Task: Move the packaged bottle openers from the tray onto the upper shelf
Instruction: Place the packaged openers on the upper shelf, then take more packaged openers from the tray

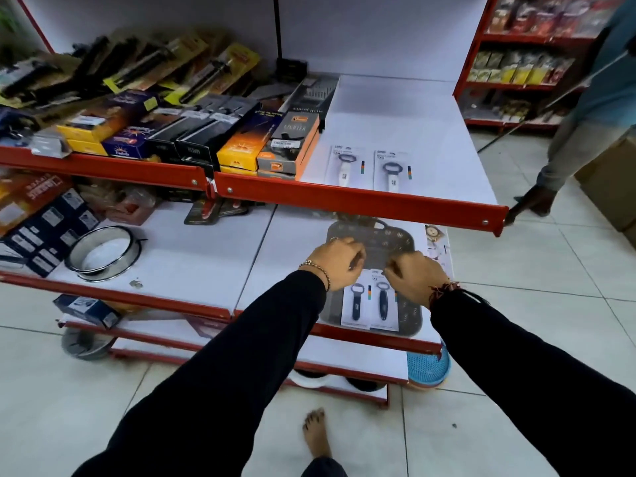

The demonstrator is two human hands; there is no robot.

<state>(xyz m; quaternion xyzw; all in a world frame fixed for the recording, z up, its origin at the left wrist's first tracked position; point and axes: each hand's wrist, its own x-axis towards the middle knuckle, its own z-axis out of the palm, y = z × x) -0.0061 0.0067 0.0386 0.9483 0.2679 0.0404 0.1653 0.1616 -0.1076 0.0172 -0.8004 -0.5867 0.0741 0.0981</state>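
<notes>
A grey perforated tray (pixel 411 320) lies on the lower shelf. Two carded bottle openers with dark handles rest in it side by side, one on the left (pixel 356 304) and one on the right (pixel 383 302). My left hand (pixel 339 261) has its fingers curled over the top edge of the left card. My right hand (pixel 414 275) pinches the top of the right card. Both cards still lie flat on the tray. On the upper shelf (pixel 430 139) two white-handled packaged openers lie flat near the front lip, the left one (pixel 345 166) beside the right one (pixel 391 170).
Boxed lighters and other packs (pixel 272 142) fill the upper shelf's left part. The red front lip (pixel 361 201) overhangs the tray. A round metal sieve (pixel 105 253) sits on the lower shelf at left. Another person (pixel 585 132) stands at the right on the tiled floor.
</notes>
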